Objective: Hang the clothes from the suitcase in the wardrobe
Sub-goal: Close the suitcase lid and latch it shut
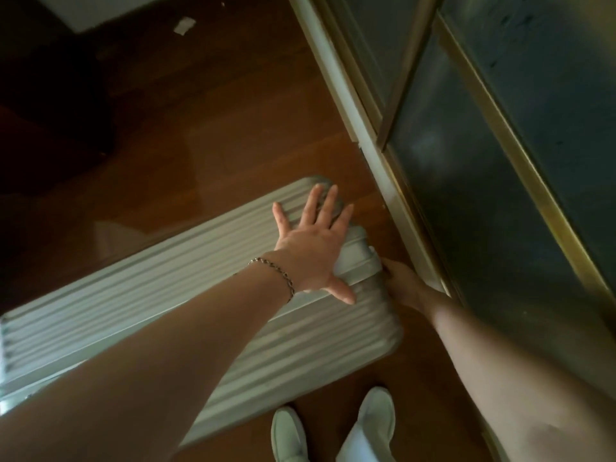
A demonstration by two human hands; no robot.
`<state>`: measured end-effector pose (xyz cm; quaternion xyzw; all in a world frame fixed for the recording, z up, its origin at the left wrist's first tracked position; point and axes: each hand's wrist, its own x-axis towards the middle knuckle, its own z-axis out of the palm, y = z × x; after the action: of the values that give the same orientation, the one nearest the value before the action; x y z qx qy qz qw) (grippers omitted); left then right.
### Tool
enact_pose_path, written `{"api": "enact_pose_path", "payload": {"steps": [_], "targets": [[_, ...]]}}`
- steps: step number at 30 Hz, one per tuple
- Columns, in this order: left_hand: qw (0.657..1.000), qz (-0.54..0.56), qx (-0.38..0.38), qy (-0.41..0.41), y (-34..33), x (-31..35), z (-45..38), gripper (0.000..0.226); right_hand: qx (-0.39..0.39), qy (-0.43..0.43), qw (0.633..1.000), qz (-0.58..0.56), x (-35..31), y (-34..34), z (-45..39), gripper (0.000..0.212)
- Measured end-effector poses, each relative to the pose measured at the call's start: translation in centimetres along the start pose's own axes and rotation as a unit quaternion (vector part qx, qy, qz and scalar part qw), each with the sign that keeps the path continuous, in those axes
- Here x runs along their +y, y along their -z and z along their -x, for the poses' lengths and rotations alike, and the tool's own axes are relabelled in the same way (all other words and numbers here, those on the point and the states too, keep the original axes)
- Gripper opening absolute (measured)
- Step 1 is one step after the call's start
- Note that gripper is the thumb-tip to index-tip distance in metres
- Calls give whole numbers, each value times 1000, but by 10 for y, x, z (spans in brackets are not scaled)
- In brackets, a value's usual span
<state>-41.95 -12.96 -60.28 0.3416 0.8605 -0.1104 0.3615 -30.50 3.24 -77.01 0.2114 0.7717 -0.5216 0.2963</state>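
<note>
A pale ribbed suitcase (140,295) lies on the wooden floor (206,121), its far end under both hands; the left hand (313,248) rests flat on its ribbed top, fingers straight and spread, holding nothing, a chain bracelet (278,271) on the wrist; just right of that hand, the right hand (405,283) reaches to the case's end by the raised handle block (358,258), its fingers hidden behind the case, so I cannot tell whether the grip there is closed on anything; beyond and to the right of the right hand runs the wardrobe (500,145), dark glass panels in brass-coloured frames, close beside the case's end; below the hands, nearer the person, two white shoes (333,428) stand on the floor beside the case; no brand, label or writing can be read anywhere on the case or the wardrobe.
</note>
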Motion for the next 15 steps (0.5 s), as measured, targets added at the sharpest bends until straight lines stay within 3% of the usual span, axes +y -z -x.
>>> {"api": "enact_pose_path", "payload": {"steps": [2, 8, 11, 15], "targets": [[1000, -10, -13, 4, 2, 3, -1, 140, 4, -4, 1000, 1, 23, -1, -3, 21], [998, -23, -50, 17, 12, 9, 5, 140, -19, -48, 996, -67, -5, 8, 9, 31], [998, -21, -51, 18, 12, 12, 9, 140, -26, -92, 989, -117, 1, 12, 4, 26], [999, -22, -35, 3, 8, 13, 30, 139, -24, -91, 993, -71, 17, 15, 2, 27]]}}
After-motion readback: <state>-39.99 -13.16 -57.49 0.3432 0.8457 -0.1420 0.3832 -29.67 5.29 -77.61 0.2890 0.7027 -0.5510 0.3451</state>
